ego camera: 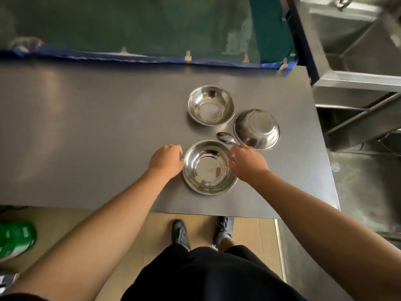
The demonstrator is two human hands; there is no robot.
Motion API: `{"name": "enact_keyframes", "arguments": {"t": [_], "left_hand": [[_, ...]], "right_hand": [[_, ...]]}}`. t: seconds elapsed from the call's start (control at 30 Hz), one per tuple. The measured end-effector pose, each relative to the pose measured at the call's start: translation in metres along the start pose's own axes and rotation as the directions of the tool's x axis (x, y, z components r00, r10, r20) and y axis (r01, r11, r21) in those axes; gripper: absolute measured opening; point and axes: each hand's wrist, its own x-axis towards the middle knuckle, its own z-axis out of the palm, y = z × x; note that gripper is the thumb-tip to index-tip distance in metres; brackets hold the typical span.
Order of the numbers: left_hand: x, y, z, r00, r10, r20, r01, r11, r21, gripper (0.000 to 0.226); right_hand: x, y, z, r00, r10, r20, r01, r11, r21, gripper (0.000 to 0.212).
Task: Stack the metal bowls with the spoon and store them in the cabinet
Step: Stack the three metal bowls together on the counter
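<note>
Three metal bowls stand on the steel table (86, 131). The near bowl (209, 168) sits upright between my hands. My left hand (166, 160) touches its left rim with curled fingers. My right hand (247, 162) rests on its right rim, and its fingers cover the handle of the spoon (225, 137). Whether those fingers grip the spoon handle or the bowl rim cannot be told. The spoon's head lies on the table between the bowls. A far bowl (210, 105) is upright. The right bowl (256, 129) appears turned upside down.
A steel sink unit (358, 185) with a drain adjoins the table on the right, with steel shelving (355, 83) behind it. Green netting with a blue edge (141, 29) hangs along the table's far side. A green bag (16, 237) lies on the floor at left.
</note>
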Motion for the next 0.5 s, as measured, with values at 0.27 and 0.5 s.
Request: {"name": "enact_keyframes", "arguments": {"t": [0.27,0.5], "left_hand": [[-0.006,0.015,0.022,0.972,-0.232,-0.039,0.223,0.962,-0.16,0.023],[-0.007,0.03,0.028,0.9,-0.434,-0.04,0.403,0.864,-0.303,0.025]], "right_hand": [[0.016,0.031,0.02,0.987,0.125,0.102,-0.142,0.974,0.178,0.041],[0.031,0.046,0.023,0.957,0.148,0.252,-0.248,0.866,0.434,0.035]]}}
